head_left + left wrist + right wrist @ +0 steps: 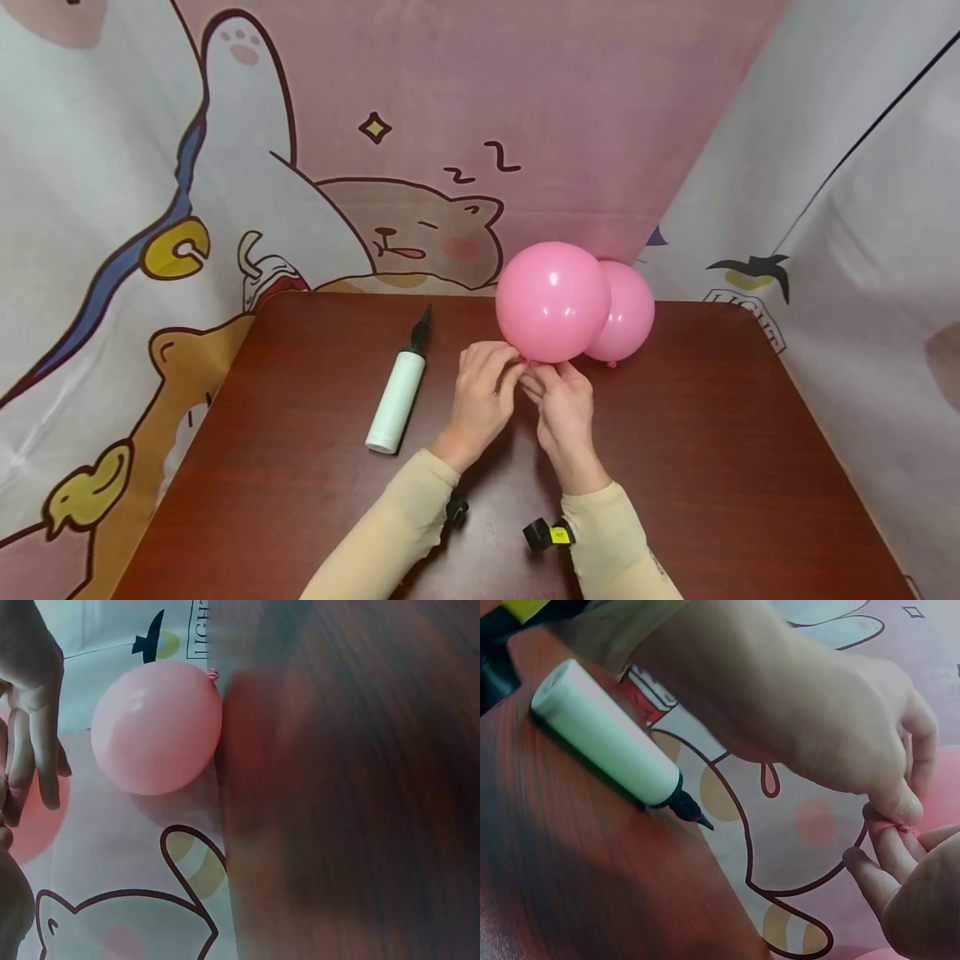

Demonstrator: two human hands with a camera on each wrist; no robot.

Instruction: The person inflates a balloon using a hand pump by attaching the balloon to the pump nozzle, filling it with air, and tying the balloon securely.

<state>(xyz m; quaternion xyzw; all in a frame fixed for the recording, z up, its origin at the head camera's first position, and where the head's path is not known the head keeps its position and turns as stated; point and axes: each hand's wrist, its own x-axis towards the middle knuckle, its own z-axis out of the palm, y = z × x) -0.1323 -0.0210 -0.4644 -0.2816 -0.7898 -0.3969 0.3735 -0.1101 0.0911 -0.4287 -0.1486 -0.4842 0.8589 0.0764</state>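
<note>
A round pink balloon (553,302) stands over both hands, its neck pointing down between them. My left hand (484,393) pinches the neck with thumb and fingertips. My right hand (566,412) meets it from the other side, and in the right wrist view the stretched pink neck (894,826) runs across its fingers. Behind the held balloon sits a second pink balloon (628,312), with a knotted end, near the table's back edge. In the left wrist view, part of the held balloon (46,817) shows behind the fingers.
A pale green hand pump (395,403) with a black nozzle lies on the brown table (277,475), left of my left hand. Behind the table hangs a printed cartoon cloth (585,108). Wrist cameras (538,534) sit below the sleeves.
</note>
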